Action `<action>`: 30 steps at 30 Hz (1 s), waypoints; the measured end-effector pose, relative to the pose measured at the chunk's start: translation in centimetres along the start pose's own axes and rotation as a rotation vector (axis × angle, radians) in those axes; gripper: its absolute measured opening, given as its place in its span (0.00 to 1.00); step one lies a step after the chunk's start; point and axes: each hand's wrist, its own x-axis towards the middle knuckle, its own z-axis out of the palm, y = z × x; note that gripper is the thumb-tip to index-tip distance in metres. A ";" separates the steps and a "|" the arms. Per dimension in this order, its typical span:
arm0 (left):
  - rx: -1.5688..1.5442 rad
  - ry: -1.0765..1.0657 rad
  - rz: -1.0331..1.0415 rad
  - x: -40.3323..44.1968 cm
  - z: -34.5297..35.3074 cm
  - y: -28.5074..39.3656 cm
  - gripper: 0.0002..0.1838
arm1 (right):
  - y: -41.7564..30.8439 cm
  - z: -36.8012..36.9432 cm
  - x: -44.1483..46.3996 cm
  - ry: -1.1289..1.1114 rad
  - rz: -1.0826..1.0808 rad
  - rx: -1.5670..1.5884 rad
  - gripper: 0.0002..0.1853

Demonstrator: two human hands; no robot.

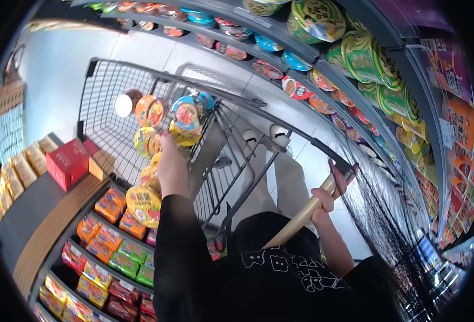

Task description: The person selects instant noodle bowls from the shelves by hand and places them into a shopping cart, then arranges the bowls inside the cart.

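Observation:
Near the middle of a wire shopping cart, my left hand reaches in, its fingers closed at the edge of a yellow noodle cup. A blue cup with a round picture lid rests against that cup. Beside them in the cart lie an orange cup, a white-ended cup and a smaller yellow cup. A yellow-lidded cup is below my left wrist. My right hand is wrapped round the right end of the tan cart handle.
Shelves of noodle cups and green tubs run along the right. Packaged noodles fill a rack at the lower left, beside a wood-edged counter with a red box. Pale floor tiles show beyond my feet.

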 end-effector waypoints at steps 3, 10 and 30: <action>0.033 0.001 0.032 0.8 0.1 0.7 0.16 | 0.4 -0.4 -0.2 -0.146 -0.082 0.108 0.31; 0.084 -0.034 0.089 0.7 1.8 2.4 0.18 | -3.0 0.3 4.4 -0.066 -0.142 0.162 0.25; 0.081 -0.796 0.225 -29.6 18.2 5.7 0.27 | -4.0 2.3 7.7 0.025 -0.290 0.258 0.24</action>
